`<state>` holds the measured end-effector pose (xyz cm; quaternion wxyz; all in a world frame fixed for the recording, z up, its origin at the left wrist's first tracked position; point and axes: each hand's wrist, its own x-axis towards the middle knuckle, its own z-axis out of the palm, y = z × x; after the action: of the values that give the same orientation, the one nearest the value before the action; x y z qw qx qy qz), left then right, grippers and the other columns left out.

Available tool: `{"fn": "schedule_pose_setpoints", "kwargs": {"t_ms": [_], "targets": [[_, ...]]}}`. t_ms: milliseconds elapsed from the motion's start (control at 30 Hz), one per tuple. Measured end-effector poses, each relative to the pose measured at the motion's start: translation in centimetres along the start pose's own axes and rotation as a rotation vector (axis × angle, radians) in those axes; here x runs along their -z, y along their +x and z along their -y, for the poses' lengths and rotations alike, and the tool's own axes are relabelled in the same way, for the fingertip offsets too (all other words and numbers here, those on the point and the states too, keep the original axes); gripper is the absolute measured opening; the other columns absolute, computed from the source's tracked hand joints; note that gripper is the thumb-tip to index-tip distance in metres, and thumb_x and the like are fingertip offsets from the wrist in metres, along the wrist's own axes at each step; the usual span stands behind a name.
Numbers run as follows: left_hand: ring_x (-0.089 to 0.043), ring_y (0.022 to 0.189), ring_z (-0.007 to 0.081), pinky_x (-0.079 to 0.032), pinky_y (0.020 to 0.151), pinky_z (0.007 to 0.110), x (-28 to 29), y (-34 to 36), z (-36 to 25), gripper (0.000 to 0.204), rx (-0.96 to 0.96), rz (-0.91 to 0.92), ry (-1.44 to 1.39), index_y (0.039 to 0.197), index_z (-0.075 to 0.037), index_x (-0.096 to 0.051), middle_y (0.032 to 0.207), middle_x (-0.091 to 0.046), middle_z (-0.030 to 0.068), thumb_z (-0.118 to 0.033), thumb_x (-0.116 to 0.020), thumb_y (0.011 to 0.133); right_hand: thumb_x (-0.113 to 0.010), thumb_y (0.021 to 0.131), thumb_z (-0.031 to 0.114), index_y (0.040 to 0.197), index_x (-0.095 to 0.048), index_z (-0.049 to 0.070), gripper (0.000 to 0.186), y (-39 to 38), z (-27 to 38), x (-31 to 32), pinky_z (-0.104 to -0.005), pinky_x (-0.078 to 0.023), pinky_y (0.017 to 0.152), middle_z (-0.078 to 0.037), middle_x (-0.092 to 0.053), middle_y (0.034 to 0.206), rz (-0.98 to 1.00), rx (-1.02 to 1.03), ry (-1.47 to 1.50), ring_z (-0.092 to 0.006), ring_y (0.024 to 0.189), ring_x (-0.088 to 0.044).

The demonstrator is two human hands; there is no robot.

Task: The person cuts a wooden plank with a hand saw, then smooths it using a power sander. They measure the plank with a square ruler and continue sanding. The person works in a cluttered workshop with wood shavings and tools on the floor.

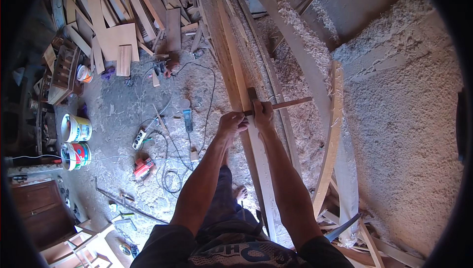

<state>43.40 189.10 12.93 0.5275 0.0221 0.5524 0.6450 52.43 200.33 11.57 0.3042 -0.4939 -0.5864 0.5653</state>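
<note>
My right hand (263,116) grips a dark wooden tool (252,98), like a block with a long thin bar (295,102) sticking out to the right, resting across a narrow pale wooden strip (231,51). This strip runs lengthwise along a long, worn plank bench (217,36) in front of me. Just left of the tool, my left hand (232,125) is closed at the strip's left side, fingertips near the tool's end; what they hold is hidden.
Scrap boards (118,41) are piled at upper left, above two buckets (76,145). Cables, a red power tool (144,167), a blue-grey tool (187,120) and a power strip (139,139) lie on the shavings-strewn floor. Curved planks (327,159) lean right, beside a rough wall (404,135).
</note>
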Motion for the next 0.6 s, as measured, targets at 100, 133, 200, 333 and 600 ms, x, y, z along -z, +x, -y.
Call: {"fn": "schedule_pose_setpoints", "kwargs": {"t_ms": [100,133,200,333,600], "targets": [[-0.07,0.083,0.0219,-0.059,0.078,0.035,-1.4,0.2,-0.1,0.032,-0.002,0.002,-0.015,0.114,0.004,-0.061,0.095,-0.069,0.014,-0.021,-0.067,0.097,-0.069,0.093,0.044,0.096,-0.065,-0.003,0.047,1.4,-0.9,1.2,-0.0381,-0.05,0.072,-0.015,-0.065,0.082,-0.017,-0.009,-0.029,-0.0188,0.079,-0.059],[-0.07,0.085,0.0224,-0.059,0.079,0.035,-1.7,0.1,0.1,0.037,0.0,-0.004,-0.026,0.119,0.005,-0.059,0.096,-0.069,0.0141,-0.022,-0.068,0.096,-0.068,0.093,0.044,0.096,-0.065,-0.002,0.047,1.5,-0.7,1.4,-0.0377,-0.05,0.072,-0.014,-0.065,0.081,-0.014,0.002,-0.03,-0.019,0.079,-0.06],[-0.068,0.092,0.0242,-0.057,0.082,0.035,-4.9,-1.4,2.0,0.053,-0.217,-0.131,0.198,0.131,0.006,-0.048,0.106,-0.066,0.0166,-0.024,-0.071,0.094,-0.068,0.093,0.045,0.096,-0.067,-0.001,0.047,1.6,-0.7,2.8,-0.0368,-0.051,0.072,-0.013,-0.066,0.081,-0.031,0.018,-0.04,-0.0192,0.079,-0.062],[-0.037,0.141,0.0409,-0.03,0.117,0.048,-5.3,-7.3,8.3,0.094,-0.615,-0.28,0.862,0.153,0.004,-0.019,0.147,-0.038,0.0297,-0.011,-0.076,0.079,-0.068,0.094,0.046,0.115,-0.064,0.003,0.048,-1.7,8.3,6.0,-0.0281,-0.046,0.051,-0.003,-0.063,0.076,0.016,-0.26,0.183,-0.0126,0.061,-0.058],[-0.033,0.141,0.0481,-0.026,0.119,0.05,-6.6,-8.4,13.9,0.092,-0.785,-0.313,0.652,0.154,0.002,-0.021,0.149,-0.035,0.0321,0.004,-0.052,0.067,-0.061,0.083,-0.001,0.137,-0.055,0.012,0.055,-2.6,4.1,15.4,-0.0541,-0.049,0.088,-0.023,-0.057,0.119,0.022,0.595,-1.099,-0.0432,0.106,-0.058]]}}
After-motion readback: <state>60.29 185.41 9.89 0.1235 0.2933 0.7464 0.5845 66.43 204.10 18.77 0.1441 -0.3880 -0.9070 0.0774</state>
